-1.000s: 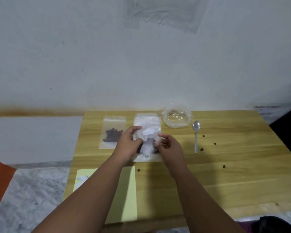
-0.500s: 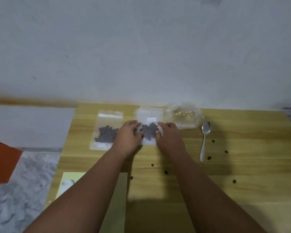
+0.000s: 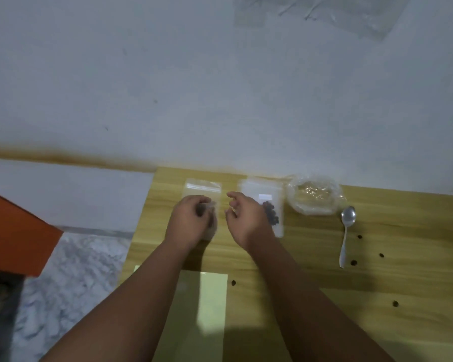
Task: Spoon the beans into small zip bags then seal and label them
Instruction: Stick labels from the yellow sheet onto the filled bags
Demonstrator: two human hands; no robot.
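Observation:
Two small clear zip bags with dark beans lie at the far edge of the wooden table (image 3: 324,283). My left hand (image 3: 190,222) lies over the left zip bag (image 3: 203,186), its curled fingers pinching the bag around the beans; motion blur hides detail. The right zip bag (image 3: 272,205) carries a white label (image 3: 265,197) and lies flat. My right hand (image 3: 246,218) hovers between the two bags, fingers loosely curled and holding nothing, its edge overlapping the labelled bag. A metal spoon (image 3: 346,231) lies to the right.
A crumpled clear plastic bag (image 3: 314,197) sits beside the labelled bag. Several loose beans (image 3: 353,262) are scattered on the table's right half. A pale yellow sheet (image 3: 207,309) lies near the front edge under my left forearm. An orange object (image 3: 11,231) stands left of the table.
Both hands have come off the labelled bag, which now lies flat. My left hand has moved left onto the other bag; my right hand has drawn back, holding nothing.

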